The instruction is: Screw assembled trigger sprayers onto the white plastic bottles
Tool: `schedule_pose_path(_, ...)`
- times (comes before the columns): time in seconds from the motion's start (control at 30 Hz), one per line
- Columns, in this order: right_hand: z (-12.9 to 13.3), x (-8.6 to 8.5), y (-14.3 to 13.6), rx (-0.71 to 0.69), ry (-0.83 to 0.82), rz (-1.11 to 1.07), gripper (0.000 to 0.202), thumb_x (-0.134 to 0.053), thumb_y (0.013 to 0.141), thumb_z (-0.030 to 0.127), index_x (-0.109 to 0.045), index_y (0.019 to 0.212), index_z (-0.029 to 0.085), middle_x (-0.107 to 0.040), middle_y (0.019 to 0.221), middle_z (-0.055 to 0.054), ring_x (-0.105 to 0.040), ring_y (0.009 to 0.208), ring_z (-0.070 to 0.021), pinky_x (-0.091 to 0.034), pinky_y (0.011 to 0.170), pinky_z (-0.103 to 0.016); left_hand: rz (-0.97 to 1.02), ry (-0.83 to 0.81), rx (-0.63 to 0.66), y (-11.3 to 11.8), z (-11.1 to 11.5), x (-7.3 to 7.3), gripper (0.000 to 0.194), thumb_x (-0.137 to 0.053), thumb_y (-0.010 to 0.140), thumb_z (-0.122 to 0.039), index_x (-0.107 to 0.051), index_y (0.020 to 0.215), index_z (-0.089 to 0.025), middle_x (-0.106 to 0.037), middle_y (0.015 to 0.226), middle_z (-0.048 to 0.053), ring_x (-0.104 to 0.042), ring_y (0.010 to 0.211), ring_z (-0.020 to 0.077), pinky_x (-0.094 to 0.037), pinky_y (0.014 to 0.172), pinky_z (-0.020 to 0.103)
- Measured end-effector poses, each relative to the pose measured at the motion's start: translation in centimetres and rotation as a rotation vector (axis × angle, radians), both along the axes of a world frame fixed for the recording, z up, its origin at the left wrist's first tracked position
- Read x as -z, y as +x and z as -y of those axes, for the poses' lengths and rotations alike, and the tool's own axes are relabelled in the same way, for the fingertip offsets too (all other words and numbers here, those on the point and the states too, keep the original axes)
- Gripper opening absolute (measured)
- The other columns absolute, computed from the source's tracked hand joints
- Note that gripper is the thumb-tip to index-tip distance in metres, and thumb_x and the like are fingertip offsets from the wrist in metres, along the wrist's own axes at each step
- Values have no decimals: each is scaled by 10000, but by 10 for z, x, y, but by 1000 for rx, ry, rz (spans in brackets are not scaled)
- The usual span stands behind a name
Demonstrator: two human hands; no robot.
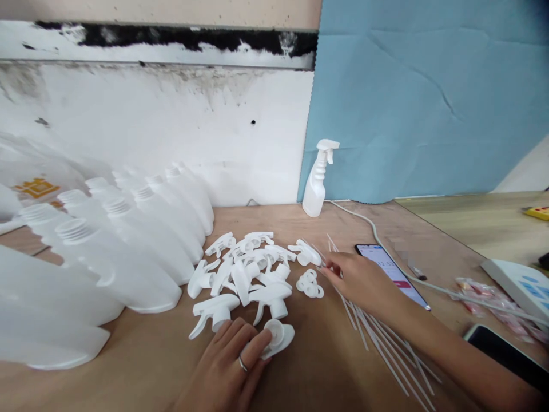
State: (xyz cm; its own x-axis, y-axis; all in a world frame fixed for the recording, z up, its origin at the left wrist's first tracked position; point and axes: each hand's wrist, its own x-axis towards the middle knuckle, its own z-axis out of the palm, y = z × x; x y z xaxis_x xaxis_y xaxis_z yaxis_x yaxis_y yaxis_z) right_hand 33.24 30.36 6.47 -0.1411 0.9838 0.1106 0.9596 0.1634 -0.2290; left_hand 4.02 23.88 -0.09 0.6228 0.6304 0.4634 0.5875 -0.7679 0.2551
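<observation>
Currently L hand (234, 355) grips spray head (283, 339); R hand (358, 280) at straws (377, 333), grip unclear, w/ rings (309, 286) beside it.

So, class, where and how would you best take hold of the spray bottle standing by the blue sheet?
Probably by the narrow neck of the spray bottle, coming from the front: it stands upright, the blue sheet backs it, and the neck's ridges below the trigger should suit wrapped fingers.
</observation>
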Motion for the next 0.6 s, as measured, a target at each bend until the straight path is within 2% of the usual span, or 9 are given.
schedule_pose_path(0.1,-11,5,11,84,-162,50,211,-586,920,343,-631,774,197,-696,807,-60,-629,735,-216,-319,592,-280,20,-15,-14,-1,1,3,313,-513,993,-184,-488,1303,-220,-653,986,50,-595,854,201,-516,788,335)
schedule_pose_path(0.23,-15,14,13,95,-231,93,184,-594,887,305,-631,751,186,-689,822,-83,-639,775,-231,-301,581,-272,-6,-14,-53,-3,2,5,437,-508,1006,-241,-409,1431,-222,-668,1055,60,-626,930,207,-526,870,354)
schedule_pose_path(0.33,-15,15,13,102,-244,88,175,-551,888,230,-624,736,182,-687,806,-81,-641,753,-218,-295,572,-271,4,8,-76,-4,2,6,490,-487,1017,-268,-355,1485,-208,-677,1048,67,-642,939,204,-535,891,352)
schedule_pose_path(0.47,-17,7,20,107,-234,64,179,-515,909,216,-608,759,188,-700,842,-72,-642,754,-201,-313,578,-268,21,11,-48,-4,0,7,421,-506,999,-242,-440,1414,-209,-673,1026,69,-639,901,206,-548,830,340)
schedule_pose_path(0.6,-16,-7,27,124,-96,-43,175,-513,918,250,-553,756,196,-678,742,-53,-625,698,-199,-350,596,-278,16,-11,-18,-2,-1,2,391,-525,972,-201,-477,1360,-203,-666,980,56,-623,838,197,-544,771,331)
